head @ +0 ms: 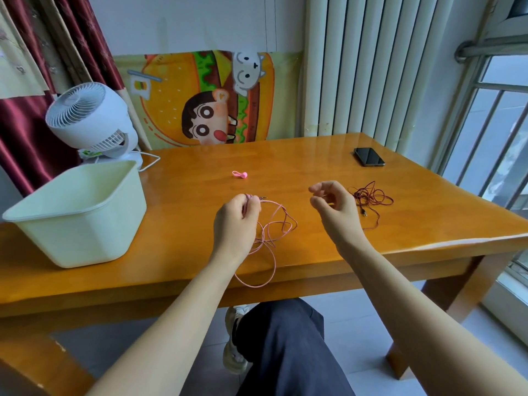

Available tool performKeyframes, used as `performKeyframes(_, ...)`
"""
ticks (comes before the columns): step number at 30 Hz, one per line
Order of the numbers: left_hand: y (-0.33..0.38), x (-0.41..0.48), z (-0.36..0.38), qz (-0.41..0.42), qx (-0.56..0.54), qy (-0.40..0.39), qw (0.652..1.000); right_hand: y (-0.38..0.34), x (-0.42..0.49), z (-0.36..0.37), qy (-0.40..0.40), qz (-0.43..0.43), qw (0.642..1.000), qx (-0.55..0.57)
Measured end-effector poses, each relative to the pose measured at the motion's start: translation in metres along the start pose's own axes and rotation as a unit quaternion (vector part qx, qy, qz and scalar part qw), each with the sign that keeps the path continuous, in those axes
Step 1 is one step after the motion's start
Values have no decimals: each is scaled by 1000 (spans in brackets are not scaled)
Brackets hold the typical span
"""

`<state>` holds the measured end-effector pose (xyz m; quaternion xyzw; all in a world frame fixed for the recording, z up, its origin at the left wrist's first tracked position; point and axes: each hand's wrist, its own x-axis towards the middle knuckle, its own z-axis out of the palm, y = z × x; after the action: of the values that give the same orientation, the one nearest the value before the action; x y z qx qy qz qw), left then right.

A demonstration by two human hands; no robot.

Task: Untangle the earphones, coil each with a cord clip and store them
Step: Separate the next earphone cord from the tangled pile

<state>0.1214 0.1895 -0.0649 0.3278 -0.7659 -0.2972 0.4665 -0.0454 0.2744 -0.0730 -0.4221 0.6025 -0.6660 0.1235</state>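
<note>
Worktop orange-brown wood; pink earphones, dark red earphones, pink cord clip; tub pale cream, fan white, phone black; curtain maroon, cloth w/ cartoon burger print.

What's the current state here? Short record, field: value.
left hand: grips the bunched pink earphones; loose loops hang past the table front edge
right hand: raised, fingers loosely curled, nothing visibly held
red earphones: tangled on the table, right of the right hand, untouched
cord clip: pink, on the table beyond the hands
bin: cream, at the table's left end
phone: far right
</note>
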Motion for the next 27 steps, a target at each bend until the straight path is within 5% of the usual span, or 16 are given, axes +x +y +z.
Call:
performKeyframes(4, 3, -3, 6, 32, 12, -46, 998, -13, -7, 20, -129, -26, 991, 6)
performKeyframes(9, 5, -5, 5, -7, -33, -145, 989, -12, -8, 28, -190, -36, 981, 1)
performKeyframes(16, 5, -8, -6, -143, -230, -302, 914, -2, 0, 23, -158, -112, 969, -156)
performKeyframes(19, 9, -8, -10, -205, -444, -282, 825, 6, 1, 23, -151, -90, 968, -180)
performKeyframes(23, 18, 0, -14, -216, -602, -204, 741, 19, -3, 22, -183, -45, 950, -251)
performKeyframes(25, 18, 5, -15, -211, -645, -125, 724, 20, -7, 21, -232, -21, 942, -241)
performKeyframes(27, 14, 10, -14, -194, -635, -43, 746, 15, -9, 20, -290, -13, 933, -211)
